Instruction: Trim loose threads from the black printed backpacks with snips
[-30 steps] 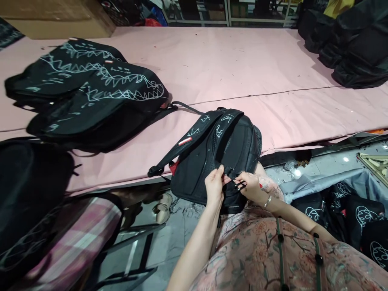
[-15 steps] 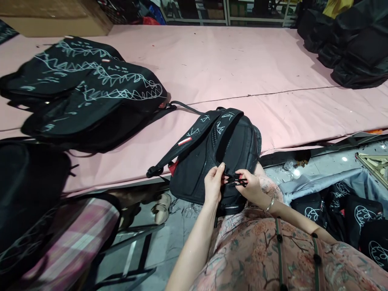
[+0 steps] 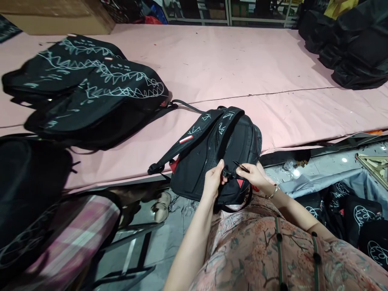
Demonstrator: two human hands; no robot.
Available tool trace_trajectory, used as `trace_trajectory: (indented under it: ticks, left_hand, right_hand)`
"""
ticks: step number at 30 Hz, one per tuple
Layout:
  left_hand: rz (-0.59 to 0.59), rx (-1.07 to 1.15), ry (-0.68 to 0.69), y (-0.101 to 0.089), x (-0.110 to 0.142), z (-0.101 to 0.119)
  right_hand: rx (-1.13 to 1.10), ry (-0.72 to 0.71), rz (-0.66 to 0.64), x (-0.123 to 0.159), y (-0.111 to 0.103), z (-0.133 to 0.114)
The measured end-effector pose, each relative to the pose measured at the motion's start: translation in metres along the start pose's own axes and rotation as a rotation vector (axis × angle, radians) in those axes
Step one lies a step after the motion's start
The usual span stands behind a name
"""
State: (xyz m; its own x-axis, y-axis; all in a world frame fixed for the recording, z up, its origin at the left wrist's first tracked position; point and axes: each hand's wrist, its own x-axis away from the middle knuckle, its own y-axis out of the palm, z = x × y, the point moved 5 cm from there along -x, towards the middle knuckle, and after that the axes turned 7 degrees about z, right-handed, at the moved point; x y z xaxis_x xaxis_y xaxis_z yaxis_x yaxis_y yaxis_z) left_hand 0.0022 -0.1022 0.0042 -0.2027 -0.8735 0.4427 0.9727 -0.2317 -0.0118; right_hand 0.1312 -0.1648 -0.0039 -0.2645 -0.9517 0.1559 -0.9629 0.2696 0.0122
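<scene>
A black backpack [image 3: 194, 178] lies back panel up at the table's near edge, partly over my lap. Its two shoulder straps [image 3: 222, 129] carry white scribbles, and one has a red-and-white label. My left hand [image 3: 214, 178] is closed, thumb on top, on a small black strap buckle [image 3: 226, 173] at the near strap's lower end. Close beside it, my right hand [image 3: 251, 176] grips a slim black pointed tool [image 3: 240, 165], its tip towards the upper left; its exact kind is unclear. A loop of black webbing [image 3: 249, 200] hangs below my right hand.
Black backpacks with white drawings [image 3: 121, 81] lie left on the pink-covered table [image 3: 212, 60]. More black bags [image 3: 357, 48] are piled at the back right. At lower right, a grey-blue cloth-lined container [image 3: 318, 182] holds others. A dark bag [image 3: 30, 173] is near left.
The tool in my right hand has turned, its tip now showing above the buckle. A webbing loop and a red patch now show by that hand. My left hand has barely moved.
</scene>
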Motion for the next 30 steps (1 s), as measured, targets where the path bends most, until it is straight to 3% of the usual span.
trace_trajectory:
  ticks: [12, 20, 24, 28, 30]
  left_hand:
    - [-0.030, 0.039, -0.093, 0.003, 0.001, -0.001]
    - [-0.117, 0.163, -0.213, 0.002, -0.005, -0.007]
    - [-0.141, 0.145, -0.208, 0.000, -0.003, -0.006]
    - [-0.207, 0.045, -0.170, -0.006, 0.004, -0.003]
    - [-0.163, -0.028, -0.095, -0.014, 0.005, -0.001]
  right_hand:
    - [0.122, -0.045, 0.081, 0.000, 0.005, -0.003]
    - [0.020, 0.022, 0.068, -0.002, 0.007, 0.005]
    - [-0.068, 0.014, 0.040, 0.000, 0.003, 0.004]
    - [0.003, -0.011, 0.004, 0.009, -0.005, 0.002]
    - [0.034, -0.026, -0.010, 0.012, -0.010, 0.004]
